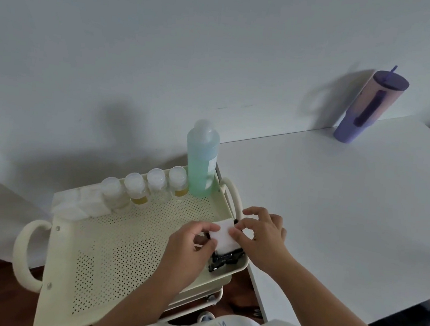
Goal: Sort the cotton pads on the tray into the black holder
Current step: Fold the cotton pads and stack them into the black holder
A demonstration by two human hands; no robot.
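Head view: my two hands meet over the tray's near right corner.
Left hand [192, 242]: fingers curled, pinching the left edge of a white pad [224, 235].
Right hand [262, 237]: fingertips [236, 233] pressed on the pad's right edge, other fingers spread above.
Pad: flat, square, soft-looking, held between both hands right over the holder [225, 259].
Holder: black, angular, tucked against the tray's corner wall just below my fingers; its inside is hidden by the pad.
More pads [77, 201]: a white stack at the far left corner, well apart from my hands.
Tray [122, 246]: cream, perforated floor, raised rim, looped handles at both ends; broad bare floor to the left of my left hand.
Jars [146, 186]: four small clear ones along the far rim.
Bottle [201, 161]: tall, translucent green, at the far right corner.
Table [335, 214]: smooth white, its edge just right of my right wrist.
Tumbler [368, 109]: purple, far beyond my right hand.
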